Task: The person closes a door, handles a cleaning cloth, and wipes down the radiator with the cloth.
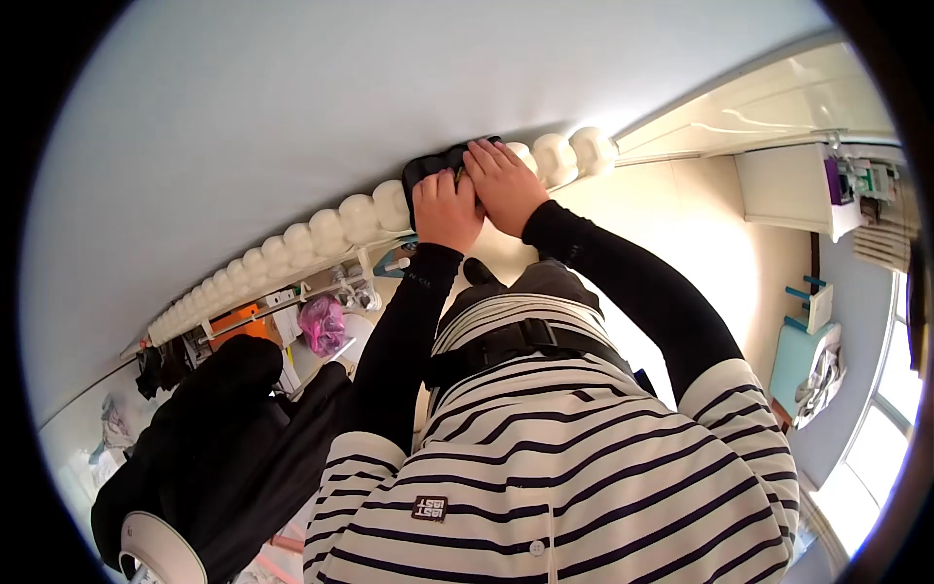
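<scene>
A black object (pixel 426 172) with a rounded, lumpy outline rests on top of a long cream-white column radiator (pixel 331 232) against the wall; its kind is unclear. My left hand (pixel 448 210) is closed over its near side, fingers bent and together. Beside it, my right hand (pixel 506 187) grips the object's right part, with the fingers pressed together over the top. Both hands nearly touch at the thumbs. A small yellowish detail shows between them, too small to name. The underside of the black object is hidden.
A person in black clothes (pixel 209 438) is close by on the left, near a pink plastic bag (pixel 322 325) and an orange item (pixel 233 323). To the right are a white cabinet (pixel 786 187), a light-blue chair (pixel 800 362) and a window (pixel 866 448).
</scene>
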Available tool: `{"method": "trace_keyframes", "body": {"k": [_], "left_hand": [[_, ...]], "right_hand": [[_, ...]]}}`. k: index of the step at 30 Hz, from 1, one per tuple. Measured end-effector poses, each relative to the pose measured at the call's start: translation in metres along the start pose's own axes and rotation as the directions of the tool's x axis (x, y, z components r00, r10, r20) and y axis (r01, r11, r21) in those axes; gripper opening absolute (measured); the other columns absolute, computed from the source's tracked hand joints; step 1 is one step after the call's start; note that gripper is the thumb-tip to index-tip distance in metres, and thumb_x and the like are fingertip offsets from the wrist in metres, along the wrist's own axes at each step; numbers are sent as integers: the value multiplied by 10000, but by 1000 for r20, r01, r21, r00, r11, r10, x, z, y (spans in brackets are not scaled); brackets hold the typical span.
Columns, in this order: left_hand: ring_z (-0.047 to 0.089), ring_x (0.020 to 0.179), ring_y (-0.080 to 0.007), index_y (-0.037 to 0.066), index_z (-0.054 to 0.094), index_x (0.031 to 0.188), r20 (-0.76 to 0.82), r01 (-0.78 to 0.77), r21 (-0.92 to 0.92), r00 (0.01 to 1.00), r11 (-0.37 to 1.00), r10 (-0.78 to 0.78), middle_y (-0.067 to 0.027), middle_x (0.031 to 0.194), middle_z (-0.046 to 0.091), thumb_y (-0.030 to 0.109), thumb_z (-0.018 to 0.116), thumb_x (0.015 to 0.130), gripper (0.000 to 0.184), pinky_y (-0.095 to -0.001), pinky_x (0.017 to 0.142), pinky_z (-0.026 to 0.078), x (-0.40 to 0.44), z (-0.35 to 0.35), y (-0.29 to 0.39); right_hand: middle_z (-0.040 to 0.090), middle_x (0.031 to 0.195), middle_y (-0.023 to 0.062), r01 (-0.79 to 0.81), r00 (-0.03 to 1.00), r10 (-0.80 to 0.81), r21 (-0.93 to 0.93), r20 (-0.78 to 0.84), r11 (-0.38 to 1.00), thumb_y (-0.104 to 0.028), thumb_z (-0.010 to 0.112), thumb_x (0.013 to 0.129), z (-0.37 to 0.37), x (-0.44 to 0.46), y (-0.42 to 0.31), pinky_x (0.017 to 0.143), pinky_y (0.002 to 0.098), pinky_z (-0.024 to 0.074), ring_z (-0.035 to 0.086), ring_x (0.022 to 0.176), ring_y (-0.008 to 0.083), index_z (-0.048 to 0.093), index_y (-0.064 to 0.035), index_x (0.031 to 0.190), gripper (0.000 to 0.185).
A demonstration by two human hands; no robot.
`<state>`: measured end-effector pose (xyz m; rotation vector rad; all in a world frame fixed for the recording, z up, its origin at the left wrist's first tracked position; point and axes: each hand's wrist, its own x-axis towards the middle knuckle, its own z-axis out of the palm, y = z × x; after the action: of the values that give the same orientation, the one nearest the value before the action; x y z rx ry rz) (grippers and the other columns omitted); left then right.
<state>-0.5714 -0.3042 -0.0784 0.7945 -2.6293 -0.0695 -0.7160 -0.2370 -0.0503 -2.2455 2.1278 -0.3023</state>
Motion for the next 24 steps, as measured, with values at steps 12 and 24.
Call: {"method": "trace_keyframes", "body": {"k": [12, 24], "left_hand": [[591, 1116, -426, -20, 570, 1272, 22, 371, -674, 874, 639, -485, -225, 1213, 623, 109, 672, 864, 440, -475, 979, 467, -22, -29, -14], [446, 1385, -296, 62, 541, 1381, 144, -58, -28, 988, 998, 62, -125, 1436, 557, 257, 626, 891, 534, -533, 1099, 300, 59, 16, 87]], "right_hand": [[513, 1422, 204, -33, 976, 137, 510, -168, 860, -168, 712, 791, -71, -71, -46, 1094, 463, 415, 541, 1253, 372, 552, 0, 1268, 530], [694, 1050, 147, -419, 821, 568, 736, 57, 531, -68, 678, 882, -72, -170, 12, 728, 357, 561, 719, 870, 260, 612, -9, 1157, 289]]}}
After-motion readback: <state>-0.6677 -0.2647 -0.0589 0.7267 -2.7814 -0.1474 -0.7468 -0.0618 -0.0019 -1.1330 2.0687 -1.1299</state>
